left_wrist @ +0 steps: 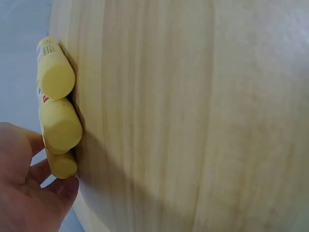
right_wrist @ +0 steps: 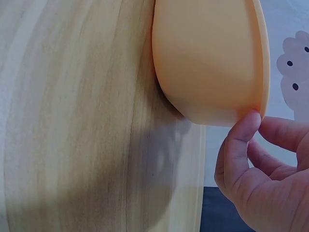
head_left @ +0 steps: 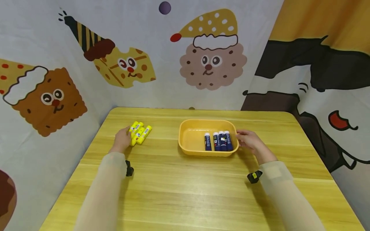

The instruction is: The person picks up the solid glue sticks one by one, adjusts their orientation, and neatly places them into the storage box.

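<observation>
At the left of the table, several yellow glue sticks (head_left: 144, 134) lie side by side in a slanted group, one resting over others. My left hand (head_left: 122, 140) is against their left side, its loosely bent fingers (left_wrist: 38, 171) touching the nearest stick. The sticks' round yellow ends (left_wrist: 62, 126) face the left wrist camera. Farther right sits a yellow-orange plastic tray (head_left: 190, 153). Inside, several dark blue glue sticks with white caps (head_left: 222, 141) stand leaning toward its right half. My right hand (head_left: 252, 141) pinches the tray's right rim between thumb and fingers (right_wrist: 241, 130).
The wood-grain table (head_left: 173, 192) has its far edge against a hanging cloth (head_left: 167, 93) printed with cartoon biscuits. A small black device (head_left: 129, 169) is on the left wrist, and another black device (head_left: 254, 176) is on the right.
</observation>
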A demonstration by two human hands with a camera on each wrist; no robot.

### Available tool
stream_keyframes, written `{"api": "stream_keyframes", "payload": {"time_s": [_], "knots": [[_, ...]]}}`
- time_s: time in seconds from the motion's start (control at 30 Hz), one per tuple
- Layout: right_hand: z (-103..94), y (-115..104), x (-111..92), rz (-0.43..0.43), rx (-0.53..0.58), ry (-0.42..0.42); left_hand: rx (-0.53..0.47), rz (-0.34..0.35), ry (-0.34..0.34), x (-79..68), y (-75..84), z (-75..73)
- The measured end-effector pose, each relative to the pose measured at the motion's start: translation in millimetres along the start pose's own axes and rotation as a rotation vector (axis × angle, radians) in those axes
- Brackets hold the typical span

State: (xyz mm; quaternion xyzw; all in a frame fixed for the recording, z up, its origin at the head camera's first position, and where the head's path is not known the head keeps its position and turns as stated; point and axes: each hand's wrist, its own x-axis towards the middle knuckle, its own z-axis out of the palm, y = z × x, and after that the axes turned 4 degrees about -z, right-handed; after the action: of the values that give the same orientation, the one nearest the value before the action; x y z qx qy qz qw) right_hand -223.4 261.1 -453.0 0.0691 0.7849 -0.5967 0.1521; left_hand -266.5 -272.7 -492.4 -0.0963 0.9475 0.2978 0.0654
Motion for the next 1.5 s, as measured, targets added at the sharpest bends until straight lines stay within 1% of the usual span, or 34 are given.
{"api": "stream_keyframes", "payload": {"time_s": [0.13, 0.27, 0.47, 0.67, 0.83, 0.93, 1.07, 1.13, 1.2, 1.37, 1.5], "knots": [[-0.4, 0.4, 0.8, 0.007, -0.012, 0.005, -0.007, -0.002, 0.023, 3.2, -2.4, 0.8], [-0.1, 0.5, 1.1, 0.012, -0.019, 0.007, 0.004, 0.025, 0.042, 4.4, -4.9, 0.0], [1.0, 1.8, 2.1, 0.015, -0.024, 0.012, 0.006, 0.028, 0.002, 2.9, -8.6, -4.9], [1.9, 1.6, 0.7, 0.021, -0.040, 0.012, 0.046, 0.037, -0.007, -1.3, -13.1, -10.0], [2.2, 1.4, 0.2, 0.029, -0.052, 0.015, 0.073, -0.002, -0.019, -5.9, -15.1, -13.3], [1.9, 1.8, 0.4, 0.035, -0.056, 0.019, 0.105, -0.002, 0.012, -8.4, -15.8, -12.7], [1.9, 2.0, 0.0, 0.038, -0.061, 0.026, 0.153, 0.051, 0.091, -9.7, -15.6, -10.6], [1.9, 2.0, -0.1, 0.038, -0.064, 0.029, 0.161, 0.062, 0.109, -9.9, -14.6, -9.4], [1.9, 1.7, -0.1, 0.026, -0.068, 0.023, 0.170, 0.051, 0.095, -9.9, -13.2, -8.6], [2.4, 0.9, 0.4, 0.006, -0.069, 0.014, 0.233, 0.018, 0.010, -8.8, -10.8, -9.8], [2.3, 0.7, 1.4, 0.010, -0.066, 0.019, 0.264, 0.011, -0.026, -9.1, -9.4, -12.9]]}}
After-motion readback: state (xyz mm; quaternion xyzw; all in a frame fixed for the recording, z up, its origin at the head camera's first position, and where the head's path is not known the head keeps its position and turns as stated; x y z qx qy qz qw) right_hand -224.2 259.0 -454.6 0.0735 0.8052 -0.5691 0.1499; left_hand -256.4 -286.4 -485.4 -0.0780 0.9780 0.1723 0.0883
